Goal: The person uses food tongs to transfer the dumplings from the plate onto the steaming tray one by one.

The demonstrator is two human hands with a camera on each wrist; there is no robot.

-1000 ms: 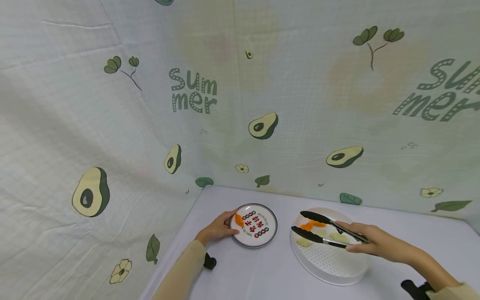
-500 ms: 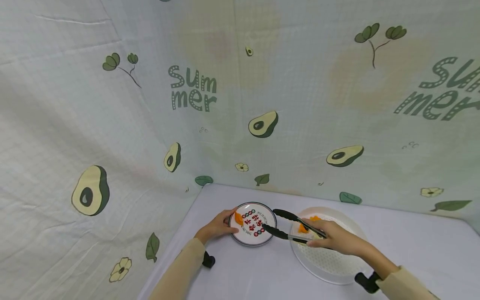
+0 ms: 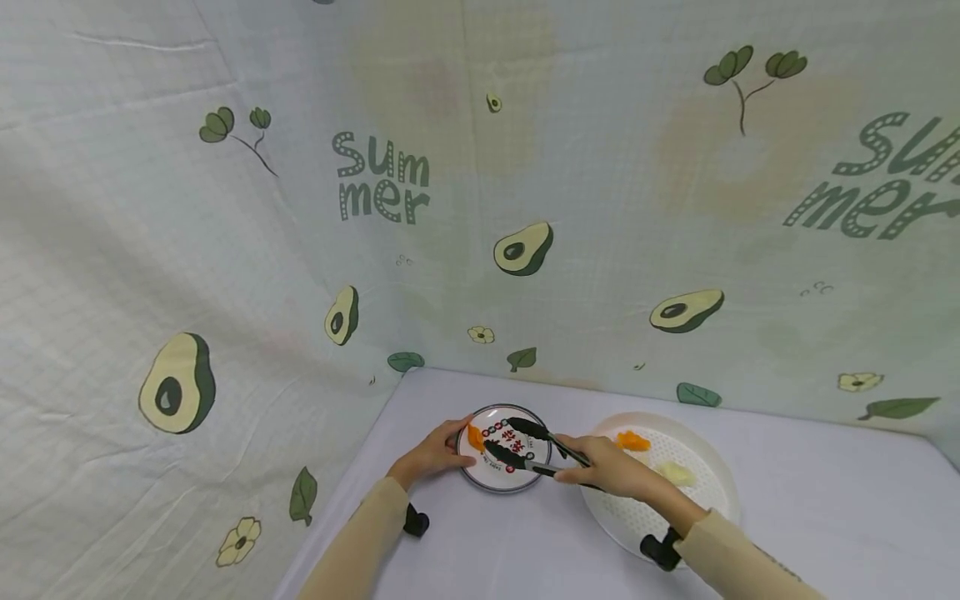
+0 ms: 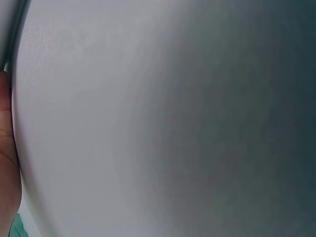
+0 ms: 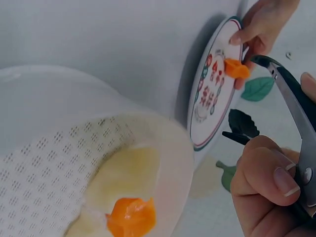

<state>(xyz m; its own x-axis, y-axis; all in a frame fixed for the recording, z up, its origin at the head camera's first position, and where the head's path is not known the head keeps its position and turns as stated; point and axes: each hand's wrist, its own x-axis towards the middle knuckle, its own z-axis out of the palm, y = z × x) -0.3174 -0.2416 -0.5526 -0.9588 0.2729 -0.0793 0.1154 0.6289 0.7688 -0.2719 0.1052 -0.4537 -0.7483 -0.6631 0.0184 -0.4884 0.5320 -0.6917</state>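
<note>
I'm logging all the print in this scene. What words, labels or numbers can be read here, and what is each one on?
"Summer", split as "Sum" over "mer": on the backdrop cloth, left of centre.
"Sum" over "mer" again, cut off by the frame edge: same cloth, far right.
Red characters ringed by small circles on the small plate: too small and partly hidden by the tongs to read.

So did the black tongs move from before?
Yes. The black tongs in the right hand went leftward, from over the white perforated tray to over the small round printed plate.
</note>
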